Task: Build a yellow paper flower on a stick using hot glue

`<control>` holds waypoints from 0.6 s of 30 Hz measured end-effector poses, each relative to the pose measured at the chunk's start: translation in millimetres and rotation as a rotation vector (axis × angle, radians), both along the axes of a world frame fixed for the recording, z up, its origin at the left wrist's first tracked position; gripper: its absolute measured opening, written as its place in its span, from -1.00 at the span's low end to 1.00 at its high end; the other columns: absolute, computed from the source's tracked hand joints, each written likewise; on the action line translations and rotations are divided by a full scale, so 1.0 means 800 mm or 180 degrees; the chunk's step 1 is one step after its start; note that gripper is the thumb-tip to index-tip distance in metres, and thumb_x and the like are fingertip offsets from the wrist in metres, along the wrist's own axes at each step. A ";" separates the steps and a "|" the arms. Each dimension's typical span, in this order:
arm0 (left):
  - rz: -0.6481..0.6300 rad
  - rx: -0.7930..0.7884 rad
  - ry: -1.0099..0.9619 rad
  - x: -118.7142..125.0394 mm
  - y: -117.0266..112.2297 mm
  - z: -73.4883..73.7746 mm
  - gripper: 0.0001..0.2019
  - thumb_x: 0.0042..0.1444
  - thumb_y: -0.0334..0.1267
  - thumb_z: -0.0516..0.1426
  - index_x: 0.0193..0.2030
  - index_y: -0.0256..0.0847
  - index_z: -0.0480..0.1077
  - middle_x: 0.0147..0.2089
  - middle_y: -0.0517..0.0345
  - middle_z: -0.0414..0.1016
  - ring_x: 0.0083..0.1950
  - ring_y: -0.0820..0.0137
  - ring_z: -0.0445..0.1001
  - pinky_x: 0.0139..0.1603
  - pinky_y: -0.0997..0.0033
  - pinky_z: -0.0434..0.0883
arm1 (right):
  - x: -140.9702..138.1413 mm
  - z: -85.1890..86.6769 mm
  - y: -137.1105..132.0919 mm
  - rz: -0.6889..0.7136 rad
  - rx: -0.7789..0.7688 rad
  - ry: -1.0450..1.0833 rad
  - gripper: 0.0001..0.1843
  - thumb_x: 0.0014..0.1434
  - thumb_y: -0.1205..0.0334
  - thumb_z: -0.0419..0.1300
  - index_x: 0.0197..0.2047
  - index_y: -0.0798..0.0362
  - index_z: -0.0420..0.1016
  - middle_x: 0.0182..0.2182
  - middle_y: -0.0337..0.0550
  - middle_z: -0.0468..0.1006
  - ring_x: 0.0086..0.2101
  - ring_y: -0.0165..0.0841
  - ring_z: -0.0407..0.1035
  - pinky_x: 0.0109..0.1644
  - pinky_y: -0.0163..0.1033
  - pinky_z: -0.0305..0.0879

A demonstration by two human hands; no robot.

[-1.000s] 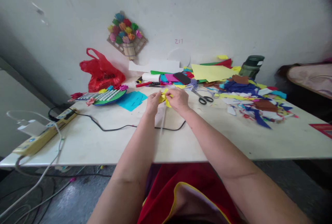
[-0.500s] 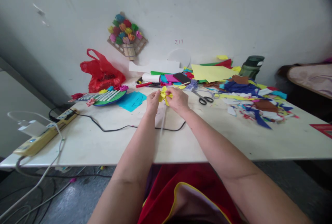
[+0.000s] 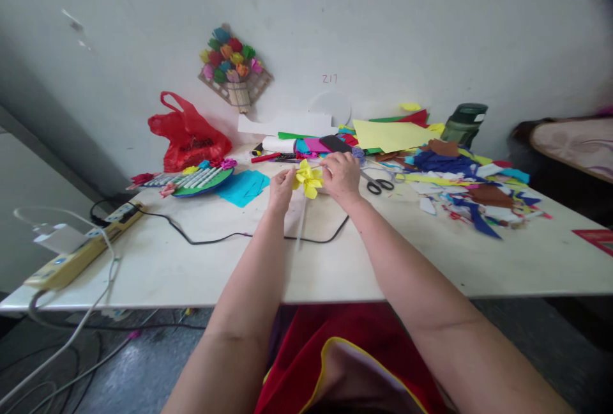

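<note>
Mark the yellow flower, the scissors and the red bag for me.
Yellow flower [image 3: 308, 179]: head view, middle of the petals.
Scissors [image 3: 378, 184]: head view, where the black handles meet.
Red bag [image 3: 190, 138]: head view, its front.

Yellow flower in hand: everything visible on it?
The yellow flower is bright, with several pointed petals spread outward; it looks like folded or crepe paper. It's held above the white table, facing roughly toward the camera. The left hand grips its left edge. The right hand is close on the other side; contact there is unclear. Fine centre detail is too small to read.
</note>
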State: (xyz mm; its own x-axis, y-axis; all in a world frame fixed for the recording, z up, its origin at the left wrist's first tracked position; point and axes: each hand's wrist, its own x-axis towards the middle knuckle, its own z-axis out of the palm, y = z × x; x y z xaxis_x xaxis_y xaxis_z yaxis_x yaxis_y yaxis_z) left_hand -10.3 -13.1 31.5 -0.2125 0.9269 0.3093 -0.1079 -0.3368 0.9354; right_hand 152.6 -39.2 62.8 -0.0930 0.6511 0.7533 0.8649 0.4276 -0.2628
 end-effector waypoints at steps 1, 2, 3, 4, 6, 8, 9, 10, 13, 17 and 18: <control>-0.0063 0.0022 0.0017 0.000 -0.001 0.000 -0.61 -0.13 0.06 0.28 -0.39 -0.29 0.52 -0.52 0.17 0.44 -0.44 0.47 0.36 -0.39 0.51 0.26 | 0.005 0.001 0.002 -0.0031 -0.0025 -0.0060 -0.73 0.16 0.30 0.07 -0.19 0.02 0.59 -0.09 -0.07 0.55 -0.09 -0.14 0.27 -0.01 -0.04 0.11; -0.0136 0.0040 0.0027 -0.001 -0.002 0.001 -0.61 -0.14 0.06 0.28 -0.39 -0.29 0.52 -0.51 0.17 0.44 -0.44 0.48 0.36 -0.38 0.51 0.26 | 0.009 0.002 0.004 -0.0034 -0.0069 -0.0140 -0.72 0.17 0.28 0.07 -0.17 0.02 0.59 -0.07 -0.07 0.54 -0.08 -0.14 0.27 0.00 -0.04 0.11; -0.0197 0.0052 0.0029 -0.001 -0.003 0.001 -0.60 -0.15 0.06 0.29 -0.39 -0.29 0.51 -0.51 0.17 0.44 -0.44 0.48 0.36 -0.38 0.50 0.26 | 0.014 0.002 0.007 -0.0041 -0.0130 -0.0205 -0.71 0.19 0.26 0.06 -0.15 0.01 0.59 -0.06 -0.07 0.55 -0.08 -0.15 0.27 0.01 -0.03 0.11; -0.0258 0.0053 0.0035 -0.002 -0.004 0.001 -0.60 -0.15 0.07 0.29 -0.40 -0.29 0.51 -0.51 0.18 0.44 -0.45 0.48 0.36 -0.39 0.50 0.25 | 0.018 0.002 0.009 -0.0030 -0.0222 -0.0266 -0.71 0.21 0.24 0.05 -0.15 0.01 0.60 -0.08 -0.07 0.56 -0.08 -0.15 0.28 0.02 -0.03 0.11; -0.0375 0.0037 0.0070 -0.003 -0.006 0.000 -0.59 -0.16 0.08 0.29 -0.41 -0.29 0.50 -0.52 0.18 0.43 -0.46 0.49 0.35 -0.40 0.50 0.24 | 0.026 0.001 0.014 0.0069 -0.0441 -0.0369 -0.70 0.23 0.19 0.05 -0.15 -0.01 0.61 -0.10 -0.08 0.59 -0.10 -0.16 0.33 0.02 -0.02 0.13; -0.0524 0.0023 0.0136 -0.004 -0.007 0.000 -0.58 -0.17 0.10 0.29 -0.42 -0.29 0.50 -0.51 0.17 0.44 -0.46 0.49 0.35 -0.40 0.50 0.24 | 0.032 0.000 0.017 0.0319 -0.0638 -0.0434 -0.70 0.24 0.17 0.06 -0.13 -0.04 0.61 -0.11 -0.11 0.61 -0.11 -0.19 0.37 0.02 -0.05 0.17; -0.0610 0.0018 0.0178 -0.005 -0.008 0.000 -0.57 -0.17 0.11 0.28 -0.41 -0.29 0.50 -0.50 0.16 0.45 -0.46 0.49 0.35 -0.40 0.50 0.24 | 0.035 -0.001 0.018 0.0483 -0.0743 -0.0434 -0.70 0.25 0.17 0.07 -0.11 -0.05 0.61 -0.11 -0.13 0.61 -0.11 -0.22 0.40 0.00 -0.09 0.20; -0.0698 0.0012 0.0222 -0.006 -0.009 0.000 -0.56 -0.17 0.12 0.28 -0.40 -0.28 0.50 -0.48 0.15 0.46 -0.45 0.49 0.35 -0.40 0.50 0.25 | 0.037 -0.001 0.018 0.0632 -0.0852 -0.0412 -0.71 0.25 0.17 0.07 -0.08 -0.07 0.60 -0.11 -0.16 0.62 -0.11 -0.24 0.42 -0.02 -0.13 0.23; -0.0914 -0.0035 0.0353 -0.007 -0.013 0.002 -0.55 -0.18 0.14 0.28 -0.38 -0.28 0.51 -0.48 0.13 0.48 -0.45 0.47 0.36 -0.40 0.49 0.26 | 0.042 -0.001 0.017 0.0888 -0.1083 -0.0353 -0.70 0.24 0.17 0.09 -0.03 -0.09 0.57 -0.10 -0.18 0.61 -0.12 -0.29 0.45 -0.12 -0.23 0.29; -0.1101 -0.0076 0.0436 -0.008 -0.016 0.005 -0.55 -0.17 0.14 0.27 -0.38 -0.27 0.51 -0.47 0.12 0.49 -0.45 0.46 0.36 -0.40 0.48 0.26 | 0.045 -0.001 0.017 0.0877 -0.0847 -0.0472 -0.69 0.21 0.17 0.13 -0.02 -0.03 0.56 -0.04 -0.10 0.54 -0.17 -0.32 0.44 -0.17 -0.26 0.29; -0.1126 -0.0077 0.0439 -0.009 -0.016 0.005 -0.56 -0.16 0.13 0.27 -0.37 -0.27 0.51 -0.48 0.11 0.49 -0.46 0.46 0.36 -0.40 0.48 0.25 | 0.045 -0.001 0.017 0.0858 -0.0787 -0.0465 -0.69 0.19 0.17 0.15 -0.02 -0.03 0.56 -0.02 -0.10 0.52 -0.19 -0.34 0.44 -0.18 -0.27 0.29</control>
